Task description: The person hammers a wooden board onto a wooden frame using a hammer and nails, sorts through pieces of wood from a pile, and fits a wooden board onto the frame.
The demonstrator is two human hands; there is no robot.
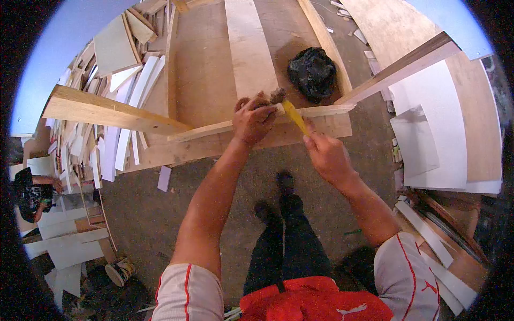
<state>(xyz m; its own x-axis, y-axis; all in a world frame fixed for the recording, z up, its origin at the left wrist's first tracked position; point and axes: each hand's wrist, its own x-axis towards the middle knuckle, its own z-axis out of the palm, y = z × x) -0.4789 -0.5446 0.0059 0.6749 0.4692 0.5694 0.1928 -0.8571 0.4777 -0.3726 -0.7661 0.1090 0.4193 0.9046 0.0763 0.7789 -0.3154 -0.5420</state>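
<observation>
My right hand (329, 155) grips the yellow handle of a hammer (294, 115). Its dark, worn-looking head rests at or just above the front rail (316, 111) of a wooden frame. Close by on the left, my left hand (251, 119) lies over the same rail with its fingers bent and drawn together beside the hammer head. Whatever those fingers pinch is too small or hidden to make out. A pale plank (249, 48) runs lengthwise inside the frame, its near end by my left fingers.
A black plastic bag (312, 74) sits inside the frame. Wooden legs (115, 109) (401, 68) stick out from both front corners. Scrap boards (134, 96) pile up on the left, and large panels (433, 117) lie on the right. Another person (33, 192) is at far left.
</observation>
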